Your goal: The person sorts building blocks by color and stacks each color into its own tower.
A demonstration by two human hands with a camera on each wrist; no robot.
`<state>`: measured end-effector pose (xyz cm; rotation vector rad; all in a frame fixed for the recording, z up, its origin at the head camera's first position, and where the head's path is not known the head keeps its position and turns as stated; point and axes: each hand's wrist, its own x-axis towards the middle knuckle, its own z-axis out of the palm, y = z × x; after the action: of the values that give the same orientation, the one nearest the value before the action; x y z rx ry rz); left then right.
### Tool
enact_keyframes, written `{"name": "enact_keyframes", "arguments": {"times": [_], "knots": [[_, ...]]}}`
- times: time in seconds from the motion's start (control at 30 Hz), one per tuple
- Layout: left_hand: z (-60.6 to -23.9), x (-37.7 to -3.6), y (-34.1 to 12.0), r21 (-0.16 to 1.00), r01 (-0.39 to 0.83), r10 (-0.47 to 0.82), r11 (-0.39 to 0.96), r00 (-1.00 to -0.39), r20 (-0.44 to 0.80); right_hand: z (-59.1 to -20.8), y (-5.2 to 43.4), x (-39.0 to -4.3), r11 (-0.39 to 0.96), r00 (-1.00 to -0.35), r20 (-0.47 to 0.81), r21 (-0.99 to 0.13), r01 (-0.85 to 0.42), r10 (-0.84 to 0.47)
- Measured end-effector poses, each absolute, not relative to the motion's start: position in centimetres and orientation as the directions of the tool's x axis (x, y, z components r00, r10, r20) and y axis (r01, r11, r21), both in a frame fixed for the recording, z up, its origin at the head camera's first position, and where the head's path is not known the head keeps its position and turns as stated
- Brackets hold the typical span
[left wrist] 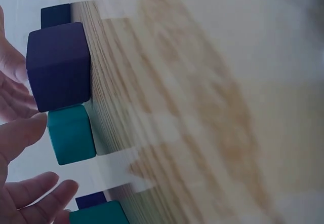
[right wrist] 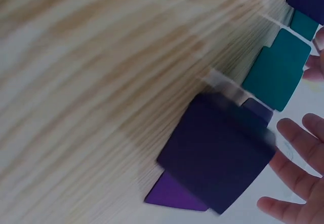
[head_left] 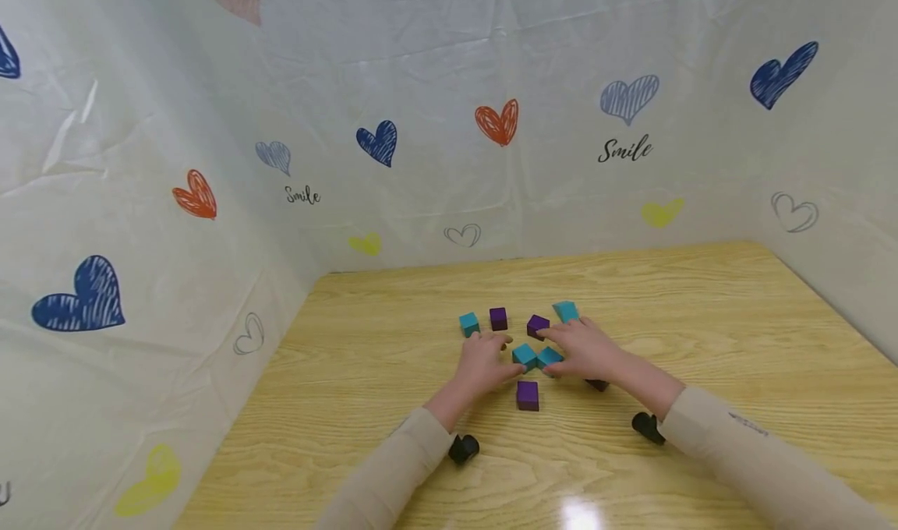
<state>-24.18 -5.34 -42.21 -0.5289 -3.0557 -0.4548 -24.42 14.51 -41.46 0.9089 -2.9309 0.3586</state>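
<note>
Both hands are down on the wooden table (head_left: 393, 343), bunched around a little cluster of cubes. The left hand (head_left: 482, 363) lies flat with its fingers relaxed and its fingertips right up against a teal cube (head_left: 523, 355), but it isn't gripping anything as far as I can see. The right hand (head_left: 584, 349) is spread over a second teal cube (head_left: 548, 356) just beside the first; fingers look fairly straight, resting on it rather than wrapped round it. A purple cube (head_left: 528, 395) sits just in front of the pair, nearer the person. Behind the hands are another teal cube (head_left: 468, 324), two purple ones (head_left: 498, 318) (head_left: 537, 325), and one more teal (head_left: 565, 311). Wrist views are blurry.
</note>
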Motion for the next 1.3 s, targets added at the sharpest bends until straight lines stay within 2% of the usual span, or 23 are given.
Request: {"name": "enact_keyframes", "arguments": {"times": [0.5,0.87,1.3], "knots": [[-42.6,-24.6,-5.0,0.237,0.402,0.389,0.884,-0.916,0.101,-41.5,11.6,-26.2,0.717,-0.740,0.094,-0.194,-0.670,-0.666],[-42.8,-25.4,-5.2,0.242,0.432,0.425,0.869,-0.901,0.083,-41.6,11.2,-26.5,0.731,-0.759,0.093,-0.215,-0.648,-0.645],[-42.3,-26.1,-5.7,0.392,0.422,0.464,0.818,-0.886,-0.015,-41.4,11.1,-26.3,0.761,-0.803,0.062,-0.282,-0.584,-0.593]]}}
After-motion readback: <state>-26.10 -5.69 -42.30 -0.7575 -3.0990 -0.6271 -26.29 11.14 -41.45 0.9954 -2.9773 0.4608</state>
